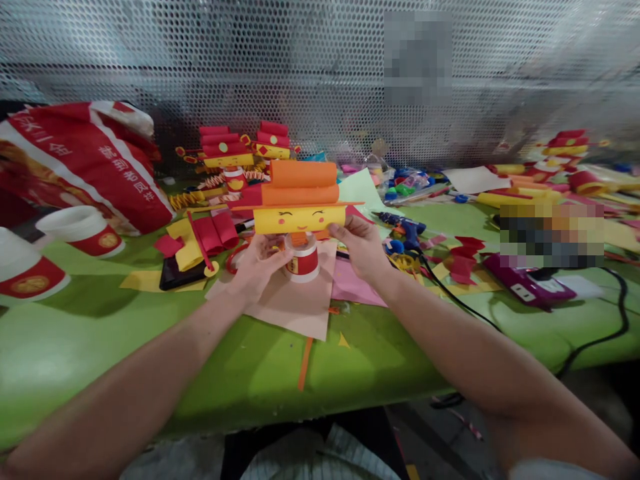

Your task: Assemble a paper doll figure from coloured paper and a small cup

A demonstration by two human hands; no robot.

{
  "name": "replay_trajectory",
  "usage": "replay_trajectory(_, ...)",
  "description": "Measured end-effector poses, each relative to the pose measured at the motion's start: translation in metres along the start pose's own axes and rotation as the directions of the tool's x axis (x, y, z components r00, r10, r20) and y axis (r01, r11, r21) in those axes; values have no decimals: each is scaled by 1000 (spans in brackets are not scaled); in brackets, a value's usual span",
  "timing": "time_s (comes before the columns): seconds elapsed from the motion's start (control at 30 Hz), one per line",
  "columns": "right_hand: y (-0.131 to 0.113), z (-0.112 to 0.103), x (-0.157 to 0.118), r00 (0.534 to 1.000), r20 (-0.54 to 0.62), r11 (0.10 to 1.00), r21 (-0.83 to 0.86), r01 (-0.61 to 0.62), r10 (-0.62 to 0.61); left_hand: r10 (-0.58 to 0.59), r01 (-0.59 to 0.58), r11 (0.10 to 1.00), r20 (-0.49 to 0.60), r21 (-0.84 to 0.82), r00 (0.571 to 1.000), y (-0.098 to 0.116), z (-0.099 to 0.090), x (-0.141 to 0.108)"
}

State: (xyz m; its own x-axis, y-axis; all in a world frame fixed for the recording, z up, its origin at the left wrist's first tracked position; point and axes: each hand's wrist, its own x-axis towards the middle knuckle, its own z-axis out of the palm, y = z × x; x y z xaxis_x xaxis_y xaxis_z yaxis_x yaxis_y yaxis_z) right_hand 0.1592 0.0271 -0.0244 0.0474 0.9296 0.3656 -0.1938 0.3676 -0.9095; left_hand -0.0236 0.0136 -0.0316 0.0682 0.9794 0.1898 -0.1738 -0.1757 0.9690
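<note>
In front of me is a paper figure head (300,220), a yellow roll with a drawn smiling face and an orange rolled-paper hat (300,183). Directly below the face stands a small white paper cup (306,263) with a red band. My right hand (359,245) pinches the right end of the yellow roll. My left hand (261,263) is closed at the roll's lower left, its thumb beside the cup; the face roll partly hides its fingertips. Beneath the cup lies a pale pink paper sheet (295,313).
Finished red-hatted paper figures (227,150) stand behind. White cups (83,230) and a red bag (95,160) are at left. Right are a blue glue gun (407,227), a purple power strip (530,280) and a black cord (600,340). An orange strip (305,363) lies near the table edge.
</note>
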Motion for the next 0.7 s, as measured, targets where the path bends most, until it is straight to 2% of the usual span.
replay_trajectory(0.07,0,1,0,1000,-9,1000,2,-9,9,-24,23,1000,23,12,999,0,0,1)
replay_trajectory(0.23,0,2,-1,1000,-17,1000,-20,-2,2,-48,28,995,212,99,976,6,8,3)
replay_trajectory(0.3,0,2,-2,1000,-20,1000,-26,10,-11,-56,21,983,186,185,981,7,12,3)
replay_trajectory(0.37,0,3,-3,1000,-20,1000,-22,13,-14,-55,21,957,107,290,993,6,16,2)
replay_trajectory(0.5,-3,6,-6,998,-60,1000,22,-6,7,64,-49,911,-25,410,998,5,23,0)
replay_trajectory(0.57,-4,8,-7,997,-75,999,35,-20,23,85,-38,867,-71,498,994,7,26,-2)
replay_trajectory(0.63,-6,9,-9,997,-66,999,45,-26,29,103,-39,826,-82,562,991,8,28,-4)
replay_trajectory(0.7,-6,9,-10,999,-46,998,59,-24,27,121,-78,832,-42,549,992,9,28,-6)
